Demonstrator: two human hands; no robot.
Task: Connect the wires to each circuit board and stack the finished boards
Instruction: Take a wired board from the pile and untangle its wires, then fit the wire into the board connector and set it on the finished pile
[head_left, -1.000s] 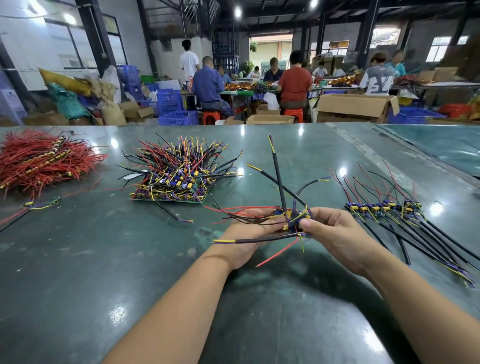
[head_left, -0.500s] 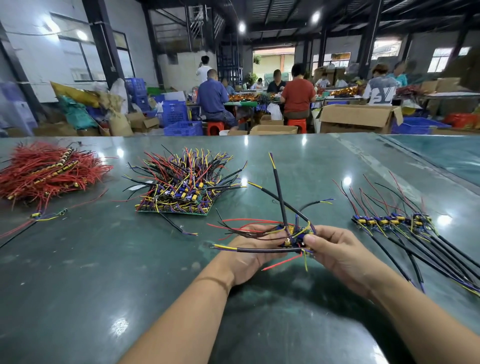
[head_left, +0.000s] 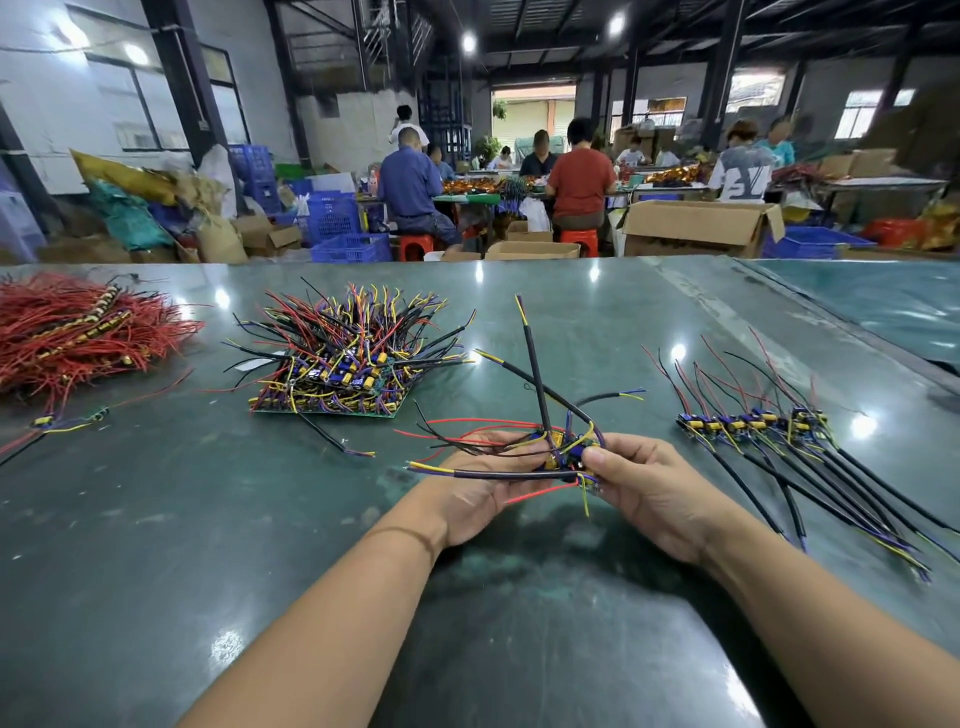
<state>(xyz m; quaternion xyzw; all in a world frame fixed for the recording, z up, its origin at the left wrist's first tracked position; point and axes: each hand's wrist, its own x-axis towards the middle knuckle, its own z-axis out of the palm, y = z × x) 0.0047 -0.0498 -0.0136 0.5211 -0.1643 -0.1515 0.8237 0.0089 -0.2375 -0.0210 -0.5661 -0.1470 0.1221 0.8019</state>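
**Board held in both hands above the table**

Both hands met over the green table (head_left: 156, 545), just above its surface. Left hand (head_left: 483, 488) lay palm up under the small circuit board (head_left: 563, 452), fingers curled round its near side; red wires (head_left: 467, 423) and thin black leads trailed across the palm. Right hand (head_left: 649, 488) gripped the board's right end, thumb (head_left: 597, 457) pressed on top, fingers curled beneath. Two thick black cables (head_left: 535, 364) with yellow tips stood up and back from the board; another black cable (head_left: 493, 474) ran left across the left fingers.

Stack of wired boards (head_left: 343, 364) sat left of centre, further back, wires bristling outward. Row of wired boards (head_left: 753, 423) lay to the right of the hands, black cables fanning toward the near right edge. Heap of red wires (head_left: 78, 332) at far left. Whether the held board's connections were seated: could not tell.
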